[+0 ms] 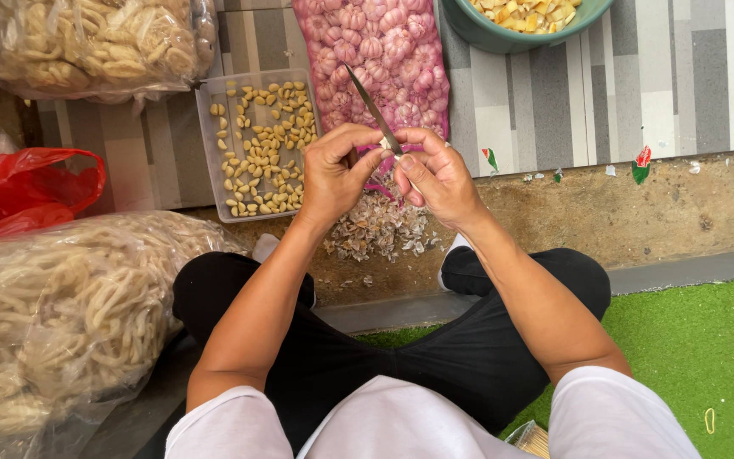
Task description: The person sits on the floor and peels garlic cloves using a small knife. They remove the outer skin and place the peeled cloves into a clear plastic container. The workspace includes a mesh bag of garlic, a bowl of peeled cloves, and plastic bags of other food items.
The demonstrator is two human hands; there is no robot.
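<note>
I sit cross-legged with both hands raised together over a pile of papery garlic skins (377,229). My right hand (442,177) grips a thin knife (371,104) whose blade points up and away to the left. My left hand (331,177) pinches a small garlic clove (386,144) against the blade near its base. The clove is mostly hidden by my fingers. A clear plastic tray (207,153) of peeled cloves lies just left of my left hand. A pink mesh bag of garlic bulbs (384,55) lies beyond my hands.
A teal bowl (477,32) of yellow chopped pieces stands at the top. Clear bags of pale noodles sit at top left (87,42) and lower left (53,314). A red plastic bag (19,187) is at the left. Green turf (690,348) lies to the right.
</note>
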